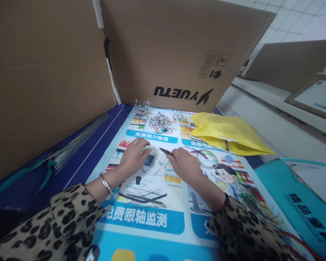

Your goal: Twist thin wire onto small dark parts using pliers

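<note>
My left hand [135,156], with a silver bangle at the wrist, is held over the printed sheet [176,192]. Its thumb and index finger curve towards each other; a faint thin strand seems to run from them, too fine to make out. Wrapped in my right hand [187,166] is a dark pointed tool [165,151], its tip aimed left at the left fingertips, a short gap apart. Its handle is hidden in the palm. Several dark thin strips [143,197] lie below the hands. A clear ring-shaped coil [208,158] with purple strands sits right of the right hand.
Tangled fine wire [159,121] lies at the back, before a cardboard box [179,47]. At left are teal-handled pliers [47,174] and a bundle of straight wires [83,139]. A yellow pouch [230,132] and a teal bag [301,203] are at right.
</note>
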A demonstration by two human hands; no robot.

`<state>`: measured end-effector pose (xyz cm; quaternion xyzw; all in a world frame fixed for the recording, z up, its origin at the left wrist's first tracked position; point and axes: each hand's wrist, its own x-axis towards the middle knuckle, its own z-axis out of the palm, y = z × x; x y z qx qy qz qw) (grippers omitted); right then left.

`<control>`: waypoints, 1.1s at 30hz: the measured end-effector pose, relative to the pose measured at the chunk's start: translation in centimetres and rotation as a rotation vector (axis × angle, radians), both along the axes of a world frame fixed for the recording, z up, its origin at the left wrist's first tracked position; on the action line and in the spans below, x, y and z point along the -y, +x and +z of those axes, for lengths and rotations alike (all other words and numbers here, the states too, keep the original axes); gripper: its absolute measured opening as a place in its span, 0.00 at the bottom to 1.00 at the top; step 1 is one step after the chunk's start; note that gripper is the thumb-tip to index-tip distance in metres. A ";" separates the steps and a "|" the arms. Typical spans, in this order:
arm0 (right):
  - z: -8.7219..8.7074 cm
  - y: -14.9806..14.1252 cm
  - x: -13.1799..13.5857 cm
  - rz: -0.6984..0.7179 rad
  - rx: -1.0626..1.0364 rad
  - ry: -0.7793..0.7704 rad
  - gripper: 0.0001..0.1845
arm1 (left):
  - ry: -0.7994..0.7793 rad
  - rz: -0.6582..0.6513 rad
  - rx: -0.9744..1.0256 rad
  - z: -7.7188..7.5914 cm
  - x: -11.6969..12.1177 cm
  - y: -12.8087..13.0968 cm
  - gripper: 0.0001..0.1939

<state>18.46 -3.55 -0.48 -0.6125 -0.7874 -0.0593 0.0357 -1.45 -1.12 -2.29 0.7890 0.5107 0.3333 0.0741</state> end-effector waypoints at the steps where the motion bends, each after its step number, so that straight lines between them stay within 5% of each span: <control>1: -0.1 0.0 0.0 0.024 0.001 0.022 0.20 | 0.014 -0.021 0.018 0.0 0.0 0.0 0.05; 10: -0.8 -0.2 -0.1 0.173 0.108 0.062 0.19 | -0.072 -0.207 -0.206 -0.6 0.1 -0.1 0.08; 21: -1.4 -0.5 0.3 0.120 0.123 0.098 0.18 | -0.065 -0.125 -0.387 -0.6 0.8 0.0 0.12; 33: -2.8 0.2 -0.6 0.091 -0.105 0.195 0.19 | -0.018 -0.118 -0.140 -0.3 -0.4 -1.3 0.11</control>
